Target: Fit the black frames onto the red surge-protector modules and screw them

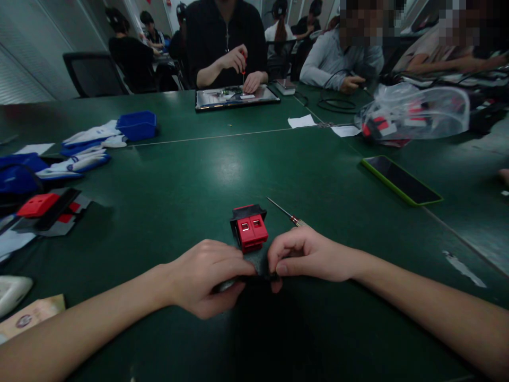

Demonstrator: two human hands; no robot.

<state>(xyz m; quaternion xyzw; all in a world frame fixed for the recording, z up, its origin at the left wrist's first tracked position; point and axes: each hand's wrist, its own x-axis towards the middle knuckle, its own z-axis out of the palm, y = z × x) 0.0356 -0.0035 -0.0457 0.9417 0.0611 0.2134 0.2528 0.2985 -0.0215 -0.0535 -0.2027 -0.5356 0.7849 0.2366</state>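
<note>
My left hand (210, 276) is closed, its fingers curled round one end of a small dark part (260, 265) low over the table. At the other end of that part, my right hand (306, 257) pinches with thumb and fingertips. Most of the part is hidden by the fingers, so its kind cannot be made out. Just beyond my hands stands a red and black socket-like block (252, 231) with two small square openings. A thin screwdriver (292, 218) lies behind my right hand, its handle partly covered.
The green table (178, 175) holds a phone (401, 179) with a green edge at right and a clear plastic bag (429, 111) of red parts. Left are a blue tray (137, 124), gloves (89, 135) and a red-black piece (51, 209). Across, a person works on a flat panel (207, 101).
</note>
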